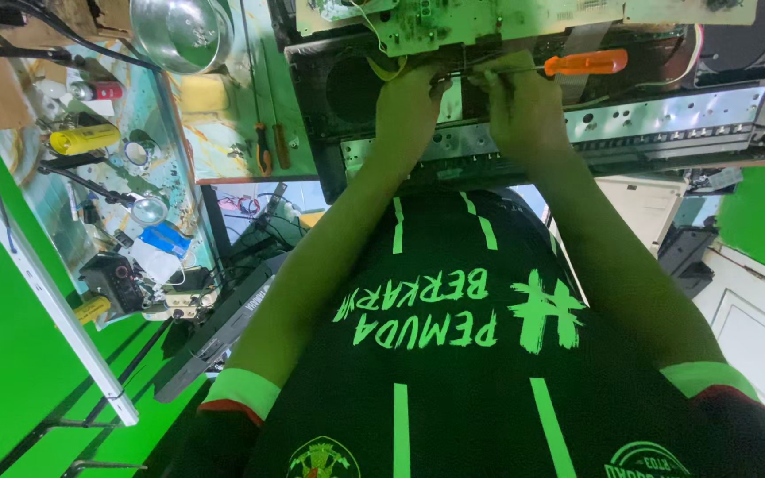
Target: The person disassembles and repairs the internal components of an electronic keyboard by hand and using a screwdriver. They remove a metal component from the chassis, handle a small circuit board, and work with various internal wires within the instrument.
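Under the right hand [524,106], an orange-handled screwdriver [584,63] juts rightward.

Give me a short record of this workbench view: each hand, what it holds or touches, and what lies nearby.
left hand: rests on the opened black device chassis, by the green circuit board
right hand: grips an orange-handled screwdriver, lying roughly level
nearby: round metal bowl, yellow sponge block
shelf at left: yellow cylinder
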The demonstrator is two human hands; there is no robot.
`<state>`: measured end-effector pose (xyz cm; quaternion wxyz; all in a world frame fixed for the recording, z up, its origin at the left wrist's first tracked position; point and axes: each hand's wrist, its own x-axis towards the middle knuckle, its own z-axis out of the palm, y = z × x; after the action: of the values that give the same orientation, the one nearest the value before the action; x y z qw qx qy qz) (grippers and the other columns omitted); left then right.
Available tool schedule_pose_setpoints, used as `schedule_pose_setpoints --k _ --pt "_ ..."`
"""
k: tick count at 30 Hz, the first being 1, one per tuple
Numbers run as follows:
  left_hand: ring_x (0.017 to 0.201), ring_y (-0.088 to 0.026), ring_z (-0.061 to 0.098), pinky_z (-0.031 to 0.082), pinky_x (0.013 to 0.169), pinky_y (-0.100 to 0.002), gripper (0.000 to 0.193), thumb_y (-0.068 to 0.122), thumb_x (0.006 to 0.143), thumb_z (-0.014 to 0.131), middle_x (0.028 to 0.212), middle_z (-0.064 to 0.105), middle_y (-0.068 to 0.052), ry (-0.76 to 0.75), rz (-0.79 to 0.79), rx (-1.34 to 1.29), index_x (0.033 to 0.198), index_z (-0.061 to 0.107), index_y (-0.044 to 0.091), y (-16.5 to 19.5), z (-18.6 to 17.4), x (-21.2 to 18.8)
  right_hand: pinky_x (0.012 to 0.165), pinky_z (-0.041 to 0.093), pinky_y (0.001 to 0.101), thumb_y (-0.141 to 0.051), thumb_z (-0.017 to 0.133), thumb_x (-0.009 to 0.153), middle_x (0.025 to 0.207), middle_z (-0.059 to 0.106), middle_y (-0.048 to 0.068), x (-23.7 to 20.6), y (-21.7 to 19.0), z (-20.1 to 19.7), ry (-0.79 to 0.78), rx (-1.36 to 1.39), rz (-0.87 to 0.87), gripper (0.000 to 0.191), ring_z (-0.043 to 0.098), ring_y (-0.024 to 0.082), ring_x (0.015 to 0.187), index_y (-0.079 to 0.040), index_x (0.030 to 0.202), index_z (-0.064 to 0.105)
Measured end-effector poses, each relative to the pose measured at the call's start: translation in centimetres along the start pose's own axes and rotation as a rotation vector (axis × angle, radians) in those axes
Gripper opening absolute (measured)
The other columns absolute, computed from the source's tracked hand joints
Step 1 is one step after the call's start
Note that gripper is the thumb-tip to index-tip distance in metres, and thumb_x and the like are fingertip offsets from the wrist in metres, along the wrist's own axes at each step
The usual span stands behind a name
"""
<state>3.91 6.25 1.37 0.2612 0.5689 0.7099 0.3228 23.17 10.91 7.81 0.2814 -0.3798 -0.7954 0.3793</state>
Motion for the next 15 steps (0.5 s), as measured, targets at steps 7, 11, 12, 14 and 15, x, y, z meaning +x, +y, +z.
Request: schedule_pose_setpoints --k 7,11,12,14,15 --pt "0.082 -0.035 0.074 0.057 0.073 -0.044 0.020 0.024 0.092 0.073 0.091 0.076 -0.015 -0.047 -0.037 0.068 0.104 0.078 0.009 0.2 0.0 0.2 0.063 0.047 0.0460 -0.001 0.065 0.112 0.094 0.063 0.019 -0.7 1.2 0.8 0.070 -0.284 -0.228 0.008 0.062 0.038 0.077 -0.001 0.116 0.058" --pt "0.081 -0.036 0.073 0.056 0.072 -0.045 0.021 0.024 0.092 0.074 0.089 0.075 -0.016 -0.074 -0.075 0.082 0.104 0.078 0.009 0.0 0.0 0.3 0.067 0.048 0.0449 -0.008 0.059 0.112 0.094 0.064 0.015 -0.2 1.2 0.9 -0.055 -0.200 -0.067 0.012 0.064 0.035 0.078 -0.003 0.123 0.057" --pt "0.081 -0.037 0.073 0.056 0.072 -0.045 0.021 0.025 0.091 0.074 0.089 0.075 -0.017 -0.079 -0.094 0.078 0.105 0.078 0.009 -0.1 0.1 0.3 0.063 0.048 0.0430 -0.010 0.058 0.114 0.088 0.063 0.014 0.0 1.1 0.8 -0.144 -0.186 0.032 0.010 0.064 0.033 0.072 -0.004 0.122 0.057" --pt "0.080 -0.036 0.073 0.056 0.072 -0.045 0.022 0.021 0.089 0.073 0.092 0.076 -0.017 -0.013 -0.003 0.045 0.106 0.077 0.008 0.0 0.0 0.2 0.061 0.048 0.0422 -0.012 0.056 0.116 0.082 0.062 0.014 0.4 0.8 0.7 -0.193 -0.204 0.056 0.009 0.063 0.031 0.066 -0.004 0.121 0.058" --pt "0.080 -0.036 0.073 0.056 0.072 -0.045 0.022 0.019 0.088 0.073 0.093 0.076 -0.017 0.019 0.041 0.025 0.107 0.077 0.007 0.1 -0.1 0.2 0.062 0.049 0.0432 -0.012 0.056 0.117 0.083 0.062 0.014 0.6 0.5 0.6 -0.165 -0.236 -0.011 0.009 0.063 0.032 0.067 -0.005 0.121 0.058"
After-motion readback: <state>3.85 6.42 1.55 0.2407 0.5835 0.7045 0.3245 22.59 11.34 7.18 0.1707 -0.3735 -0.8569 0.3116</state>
